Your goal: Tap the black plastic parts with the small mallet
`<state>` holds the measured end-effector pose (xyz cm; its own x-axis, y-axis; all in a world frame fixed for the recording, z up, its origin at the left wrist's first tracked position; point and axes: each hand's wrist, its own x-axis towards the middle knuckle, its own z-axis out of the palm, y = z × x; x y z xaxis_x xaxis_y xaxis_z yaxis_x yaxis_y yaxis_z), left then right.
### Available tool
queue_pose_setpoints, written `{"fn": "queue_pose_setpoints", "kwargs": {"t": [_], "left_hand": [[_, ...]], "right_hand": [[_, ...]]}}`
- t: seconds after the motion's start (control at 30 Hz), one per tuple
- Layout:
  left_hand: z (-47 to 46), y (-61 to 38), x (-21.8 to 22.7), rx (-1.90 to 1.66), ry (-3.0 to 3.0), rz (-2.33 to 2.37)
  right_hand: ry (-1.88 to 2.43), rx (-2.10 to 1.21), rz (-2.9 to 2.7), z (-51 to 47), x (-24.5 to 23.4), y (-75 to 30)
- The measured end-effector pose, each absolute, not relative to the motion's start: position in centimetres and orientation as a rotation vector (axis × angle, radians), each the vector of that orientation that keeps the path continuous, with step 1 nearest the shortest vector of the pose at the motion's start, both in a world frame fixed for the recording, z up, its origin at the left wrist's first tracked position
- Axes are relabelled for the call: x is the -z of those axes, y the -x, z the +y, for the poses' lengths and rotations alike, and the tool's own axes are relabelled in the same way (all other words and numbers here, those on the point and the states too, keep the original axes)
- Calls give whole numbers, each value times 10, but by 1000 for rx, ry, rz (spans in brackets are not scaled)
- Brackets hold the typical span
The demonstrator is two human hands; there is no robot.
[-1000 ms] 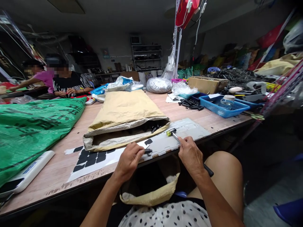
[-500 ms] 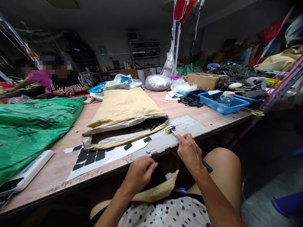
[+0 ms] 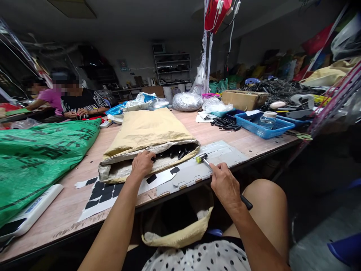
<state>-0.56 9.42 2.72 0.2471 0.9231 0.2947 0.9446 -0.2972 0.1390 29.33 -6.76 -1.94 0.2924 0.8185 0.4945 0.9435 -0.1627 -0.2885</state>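
My right hand (image 3: 225, 184) is closed round the handle of a small mallet (image 3: 208, 163), whose yellow-green and black head rests over a grey board (image 3: 222, 150) on the table edge. At the mouth of a tan woven sack (image 3: 158, 126) is my left hand (image 3: 142, 163), fingers curled, with a bit of black at the fingertips that I cannot make out. Small black parts (image 3: 180, 153) show inside that sack. A second tan sack (image 3: 191, 231) hangs open below the table edge at my lap, its inside dark.
A white sheet with black stickers (image 3: 103, 192) lies by the sack. To the left are a green sack (image 3: 45, 150) and a white scale (image 3: 36, 207). A blue basket (image 3: 262, 130) and loose black parts (image 3: 225, 123) stand right. Two people sit far left.
My left hand has moved from above the lap sack up and forward to the mouth of the sack on the table. The right hand and mallet stay nearly in place.
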Motion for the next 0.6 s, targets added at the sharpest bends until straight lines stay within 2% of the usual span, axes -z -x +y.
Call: {"fn": "queue_pose_setpoints", "kwargs": {"t": [0.2,0.33,0.6], "left_hand": [[47,-4,-48,503,2528,-1634],[15,-19,-36,528,2833,-1459],[10,-11,-4,1052,2913,-1565]], "right_hand": [[2041,308,-1573,-67,20,-294],[2055,287,-1551,-67,19,-293],[2002,162,-1542,-66,23,-300]]}}
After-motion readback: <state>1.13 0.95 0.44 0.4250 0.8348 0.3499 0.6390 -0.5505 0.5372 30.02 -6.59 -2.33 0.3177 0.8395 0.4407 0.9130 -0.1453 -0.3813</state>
